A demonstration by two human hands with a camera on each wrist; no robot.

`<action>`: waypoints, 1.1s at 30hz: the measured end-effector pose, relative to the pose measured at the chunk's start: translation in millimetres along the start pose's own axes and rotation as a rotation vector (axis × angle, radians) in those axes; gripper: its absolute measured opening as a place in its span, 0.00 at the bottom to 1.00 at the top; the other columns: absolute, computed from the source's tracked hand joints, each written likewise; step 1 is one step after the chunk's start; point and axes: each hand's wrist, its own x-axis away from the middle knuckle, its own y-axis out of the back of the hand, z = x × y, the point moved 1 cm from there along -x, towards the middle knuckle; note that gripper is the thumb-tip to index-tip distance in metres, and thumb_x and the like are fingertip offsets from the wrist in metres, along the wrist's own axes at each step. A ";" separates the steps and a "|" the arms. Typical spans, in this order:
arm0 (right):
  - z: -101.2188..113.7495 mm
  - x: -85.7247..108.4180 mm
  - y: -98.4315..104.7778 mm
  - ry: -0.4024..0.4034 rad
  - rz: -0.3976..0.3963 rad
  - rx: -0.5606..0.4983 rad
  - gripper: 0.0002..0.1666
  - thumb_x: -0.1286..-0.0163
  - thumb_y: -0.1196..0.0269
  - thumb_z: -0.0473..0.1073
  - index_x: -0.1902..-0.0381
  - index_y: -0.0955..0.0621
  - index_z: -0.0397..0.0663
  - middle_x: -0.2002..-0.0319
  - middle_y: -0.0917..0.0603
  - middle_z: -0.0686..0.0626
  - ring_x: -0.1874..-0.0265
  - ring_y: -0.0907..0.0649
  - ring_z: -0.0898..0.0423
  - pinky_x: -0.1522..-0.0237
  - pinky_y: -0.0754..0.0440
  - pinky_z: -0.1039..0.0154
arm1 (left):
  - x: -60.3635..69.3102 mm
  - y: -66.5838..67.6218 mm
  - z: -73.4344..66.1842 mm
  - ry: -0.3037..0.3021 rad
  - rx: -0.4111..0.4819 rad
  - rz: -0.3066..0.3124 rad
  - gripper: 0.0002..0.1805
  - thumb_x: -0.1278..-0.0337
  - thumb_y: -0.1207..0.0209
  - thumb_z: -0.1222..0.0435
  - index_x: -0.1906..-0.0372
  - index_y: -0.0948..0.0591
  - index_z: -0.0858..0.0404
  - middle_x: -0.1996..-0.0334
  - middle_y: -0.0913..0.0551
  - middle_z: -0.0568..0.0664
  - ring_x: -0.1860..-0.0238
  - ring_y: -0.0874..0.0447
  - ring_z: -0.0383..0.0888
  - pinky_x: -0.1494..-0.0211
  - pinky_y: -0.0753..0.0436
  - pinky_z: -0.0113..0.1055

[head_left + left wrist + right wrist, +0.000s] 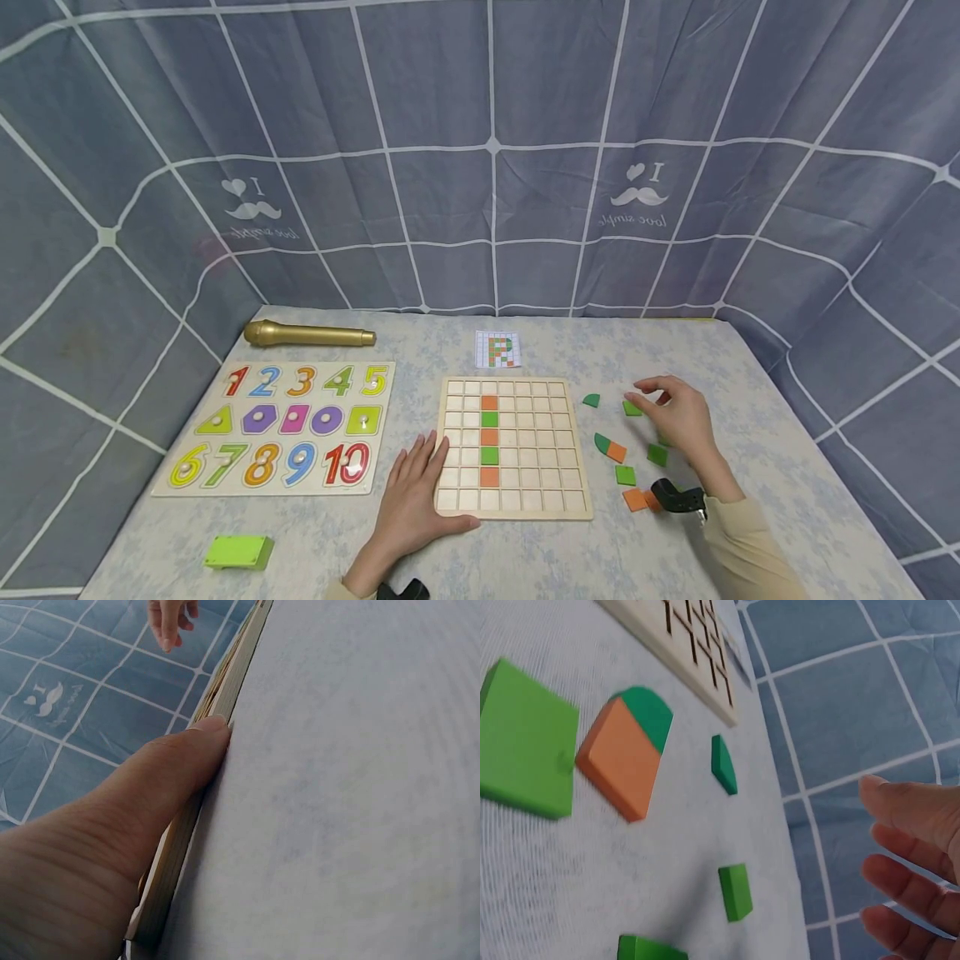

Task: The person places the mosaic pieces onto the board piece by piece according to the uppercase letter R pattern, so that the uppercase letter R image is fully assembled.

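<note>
A wooden grid board (536, 483) lies in the middle of the table. One of its columns holds orange and green square tiles (490, 419) in alternation. My left hand (412, 496) rests at the board's lower left corner, fingers along the left side. In the left wrist view the thumb (176, 761) presses the board's edge. My right hand (681, 417) hovers over loose tiles right of the board, with nothing seen between its fingers. Nearest its fingertips is a green square tile (632, 408). A dark green quarter-circle tile (723, 766) lies closer to the board.
Behind the board lies a small pattern card (497, 350). On the left are a number-and-shape puzzle board (281, 400), a gold microphone (309, 335) and a lime-green block (238, 552). More loose tiles, including an orange square (634, 500), lie by the right wrist. Grey-blue curtains (450, 200) surround the table.
</note>
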 end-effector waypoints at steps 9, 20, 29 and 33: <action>35.2 0.8 25.9 -0.118 0.160 -0.067 0.20 0.44 0.28 0.50 0.58 0.14 0.43 0.63 0.18 0.45 0.74 0.27 0.54 0.79 0.31 0.60 | 0.7 -0.7 1.5 -0.020 0.006 -0.033 0.64 0.73 0.33 0.32 0.30 0.37 0.66 0.30 0.41 0.60 0.29 0.52 0.57 0.31 0.53 0.52; 45.5 -4.8 30.6 -0.184 0.308 -0.025 0.19 0.43 0.29 0.44 0.57 0.15 0.38 0.60 0.18 0.41 0.73 0.28 0.53 0.77 0.33 0.61 | 0.6 -0.9 1.8 -0.022 -0.003 -0.031 0.64 0.72 0.34 0.31 0.30 0.37 0.66 0.30 0.41 0.60 0.29 0.51 0.57 0.31 0.53 0.53; 42.2 -6.2 26.5 -0.201 0.382 0.033 0.17 0.43 0.30 0.42 0.57 0.14 0.39 0.54 0.19 0.37 0.67 0.23 0.48 0.71 0.26 0.55 | 0.5 -0.7 1.6 -0.025 -0.001 -0.032 0.64 0.72 0.35 0.29 0.30 0.37 0.66 0.31 0.40 0.61 0.29 0.50 0.58 0.31 0.52 0.53; 40.7 -5.9 23.8 -0.170 0.411 0.082 0.16 0.42 0.31 0.40 0.56 0.14 0.39 0.54 0.19 0.35 0.61 0.22 0.42 0.63 0.24 0.46 | 0.6 -0.2 1.0 -0.018 0.001 -0.015 0.64 0.71 0.36 0.29 0.30 0.37 0.66 0.30 0.41 0.60 0.29 0.51 0.57 0.31 0.53 0.53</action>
